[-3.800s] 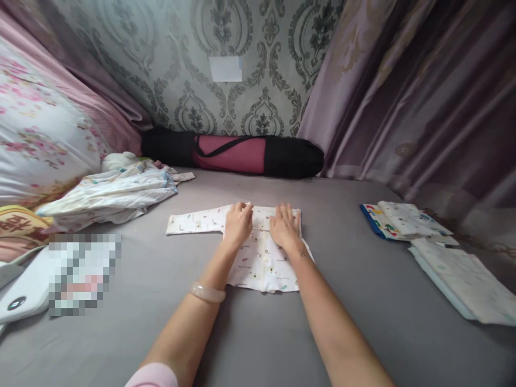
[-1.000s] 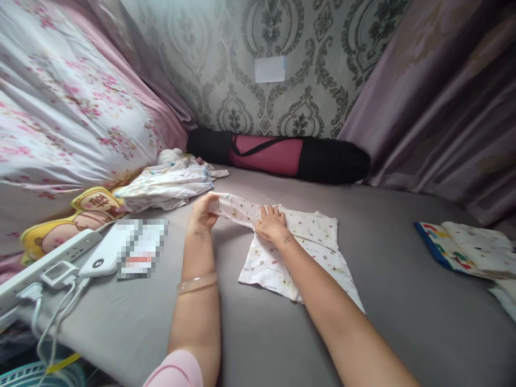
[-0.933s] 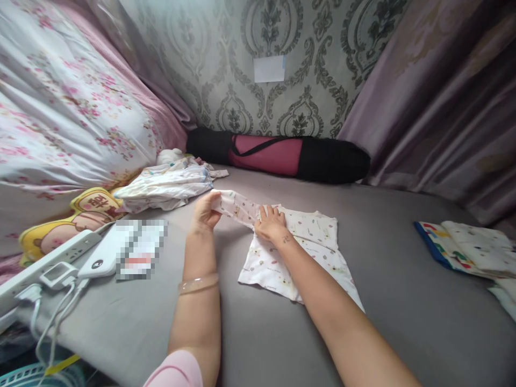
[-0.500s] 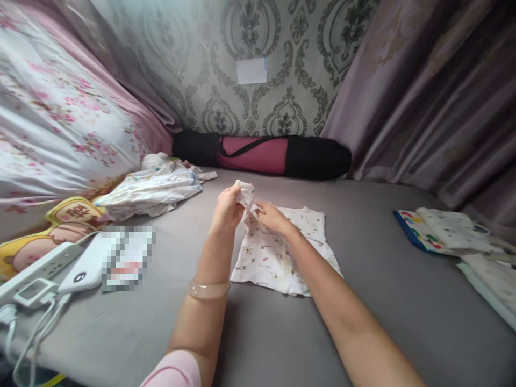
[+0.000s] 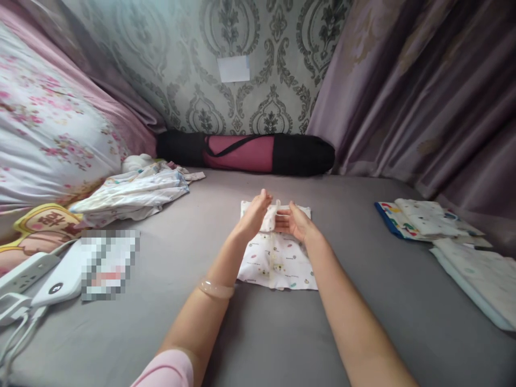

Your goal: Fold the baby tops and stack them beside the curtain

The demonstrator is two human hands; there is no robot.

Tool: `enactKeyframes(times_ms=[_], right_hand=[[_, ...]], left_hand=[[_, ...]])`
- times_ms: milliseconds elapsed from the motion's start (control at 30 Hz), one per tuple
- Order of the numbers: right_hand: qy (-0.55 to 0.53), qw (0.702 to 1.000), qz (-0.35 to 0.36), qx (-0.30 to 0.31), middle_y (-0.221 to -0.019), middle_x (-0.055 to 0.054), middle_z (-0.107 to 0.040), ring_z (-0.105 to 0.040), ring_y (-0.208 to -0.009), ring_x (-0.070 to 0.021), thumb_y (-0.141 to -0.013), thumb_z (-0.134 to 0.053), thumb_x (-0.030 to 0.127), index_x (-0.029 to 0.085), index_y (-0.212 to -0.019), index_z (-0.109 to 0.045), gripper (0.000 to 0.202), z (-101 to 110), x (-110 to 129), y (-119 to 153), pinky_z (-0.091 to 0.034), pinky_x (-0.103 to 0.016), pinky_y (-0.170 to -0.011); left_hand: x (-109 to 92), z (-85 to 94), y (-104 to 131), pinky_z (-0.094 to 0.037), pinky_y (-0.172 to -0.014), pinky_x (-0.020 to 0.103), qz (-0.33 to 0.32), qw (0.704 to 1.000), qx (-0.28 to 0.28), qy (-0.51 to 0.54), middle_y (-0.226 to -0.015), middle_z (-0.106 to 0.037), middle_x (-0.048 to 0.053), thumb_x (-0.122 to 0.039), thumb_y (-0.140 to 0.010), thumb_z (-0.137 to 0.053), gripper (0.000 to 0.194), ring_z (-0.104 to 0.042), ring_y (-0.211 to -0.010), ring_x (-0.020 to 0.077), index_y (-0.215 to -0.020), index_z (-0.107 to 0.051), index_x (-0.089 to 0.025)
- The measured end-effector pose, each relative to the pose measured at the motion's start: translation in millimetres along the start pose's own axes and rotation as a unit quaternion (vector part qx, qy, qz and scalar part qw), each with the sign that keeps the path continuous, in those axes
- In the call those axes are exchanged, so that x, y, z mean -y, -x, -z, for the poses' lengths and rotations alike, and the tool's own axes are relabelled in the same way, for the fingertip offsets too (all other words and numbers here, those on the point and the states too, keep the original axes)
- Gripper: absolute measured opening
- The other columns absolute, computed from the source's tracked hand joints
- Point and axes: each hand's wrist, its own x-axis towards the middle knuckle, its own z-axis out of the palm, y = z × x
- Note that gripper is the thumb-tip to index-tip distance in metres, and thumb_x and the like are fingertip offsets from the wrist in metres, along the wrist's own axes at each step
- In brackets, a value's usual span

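A small white printed garment [image 5: 278, 263] lies on the grey sheet in front of me, with part of its cloth bunched up between my hands. My left hand [image 5: 257, 214] is at the left of this bunched part, palm inward and fingers stretched out. From the right, my right hand [image 5: 297, 221] faces it with spread fingers that touch or nearly touch the cloth. Neither hand is closed round the fabric.
A black and pink roll bag [image 5: 250, 153] lies along the wall. Crumpled clothes [image 5: 141, 191], a power strip [image 5: 30, 271] and a white power bank [image 5: 64, 274] are at left. Folded clothes [image 5: 431, 220] and pale cloth [image 5: 479, 279] lie at right.
My left hand has let go of the cloth it pinched, and both hands now face each other with fingers extended. The garment lies straighter. The view has shifted slightly right.
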Motion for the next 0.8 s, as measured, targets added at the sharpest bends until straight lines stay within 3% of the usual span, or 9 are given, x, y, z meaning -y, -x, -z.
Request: enactKeyframes(times_ms=[33, 100, 167, 233, 300, 400, 500, 667, 800], right_hand=[[0.021, 1.000, 0.001, -0.009, -0.103, -0.019, -0.070, -0.068, -0.095, -0.0252, -0.098, -0.007, 0.057, 0.012, -0.117, -0.057, 0.070, -1.5, -0.8, -1.8, -0.054, -0.044, -0.083], [0.062, 0.997, 0.012, -0.035, -0.105, -0.018, -0.070, -0.065, -0.105, -0.0277, -0.094, -0.004, 0.064, 0.015, -0.117, -0.060, 0.077, -3.0, -3.5, -6.1, -0.052, -0.048, -0.085], [0.084, 0.995, 0.033, -0.044, -0.105, -0.017, -0.070, -0.064, -0.105, -0.0275, -0.095, -0.018, 0.063, 0.016, -0.115, -0.062, 0.068, -2.0, -7.7, -10.8, -0.052, -0.046, -0.085], [0.100, 0.991, 0.068, -0.052, -0.097, -0.014, -0.072, -0.066, -0.096, -0.0252, -0.091, -0.042, 0.050, 0.015, -0.109, -0.065, 0.046, 0.5, -12.7, -15.0, -0.054, -0.039, -0.082], [0.133, 0.982, 0.110, -0.081, -0.087, -0.009, -0.072, -0.067, -0.086, -0.0225, -0.079, -0.055, 0.029, 0.014, -0.099, -0.068, 0.028, 4.0, -17.1, -18.9, -0.054, -0.032, -0.077], [0.181, 0.960, 0.164, -0.136, -0.079, -0.004, -0.070, -0.066, -0.079, -0.0203, -0.067, -0.051, 0.018, 0.014, -0.093, -0.069, 0.031, 10.7, -20.9, -24.9, -0.053, -0.027, -0.070], [0.219, 0.937, 0.205, -0.179, -0.082, -0.003, -0.070, -0.066, -0.081, -0.0203, -0.067, -0.049, 0.019, 0.014, -0.098, -0.068, 0.037, 18.4, -22.6, -30.9, -0.051, -0.026, -0.071], [0.347, 0.886, 0.213, -0.224, -0.095, -0.007, -0.071, -0.066, -0.092, -0.0230, -0.072, -0.049, 0.016, 0.016, -0.109, -0.067, 0.041, 26.7, -24.2, -34.2, -0.050, -0.029, -0.082], [0.417, 0.856, 0.201, -0.231, -0.111, -0.013, -0.069, -0.063, -0.104, -0.0230, -0.077, -0.051, 0.012, 0.012, -0.124, -0.060, 0.047, 32.0, -22.1, -29.8, -0.046, -0.029, -0.092]], left_hand=[[0.2, 5.7, -0.8, -0.042, -0.104, 0.037, 0.006, 1.000, -0.002, 0.003, -0.139, -0.054, 0.014, -0.058, -0.096, -0.024, 0.053, -0.048, -0.132, 0.0233, -0.119, -0.052, -0.019], [0.0, 23.7, -3.2, -0.038, -0.108, 0.038, 0.016, 0.998, -0.059, 0.033, -0.141, -0.052, 0.015, -0.060, -0.095, -0.028, 0.052, -0.045, -0.134, 0.0241, -0.119, -0.052, -0.020], [1.0, 45.2, -5.4, -0.038, -0.107, 0.040, 0.011, 0.991, -0.129, 0.022, -0.136, -0.056, 0.016, -0.054, -0.093, -0.038, 0.045, -0.050, -0.130, 0.0242, -0.115, -0.053, -0.019], [5.2, 63.2, -6.6, -0.040, -0.105, 0.040, 0.013, 0.984, -0.177, -0.023, -0.125, -0.063, 0.015, -0.039, -0.090, -0.046, 0.032, -0.057, -0.121, 0.0228, -0.111, -0.055, -0.017], [13.9, 73.1, -7.3, -0.042, -0.102, 0.039, 0.016, 0.979, -0.185, -0.085, -0.114, -0.068, 0.013, -0.024, -0.084, -0.048, 0.027, -0.061, -0.113, 0.0212, -0.108, -0.056, -0.016], [32.0, 72.8, -8.3, -0.044, -0.101, 0.036, 0.004, 0.973, -0.142, -0.180, -0.110, -0.069, 0.012, -0.009, -0.076, -0.044, 0.037, -0.063, -0.109, 0.0195, -0.110, -0.057, -0.015], [45.5, 63.6, -7.4, -0.043, -0.102, 0.037, -0.016, 0.955, -0.096, -0.280, -0.121, -0.065, 0.011, -0.006, -0.076, -0.043, 0.048, -0.059, -0.115, 0.0203, -0.122, -0.054, -0.016], [48.3, 53.0, 0.2, -0.037, -0.107, 0.043, -0.018, 0.896, -0.019, -0.443, -0.140, -0.053, 0.011, -0.007, -0.080, -0.045, 0.061, -0.048, -0.130, 0.0271, -0.139, -0.043, -0.020], [52.3, 52.6, 3.3, -0.026, -0.113, 0.053, 0.017, 0.846, 0.025, -0.533, -0.154, -0.036, 0.010, -0.007, -0.084, -0.040, 0.063, -0.028, -0.143, 0.0323, -0.145, -0.037, -0.021]])
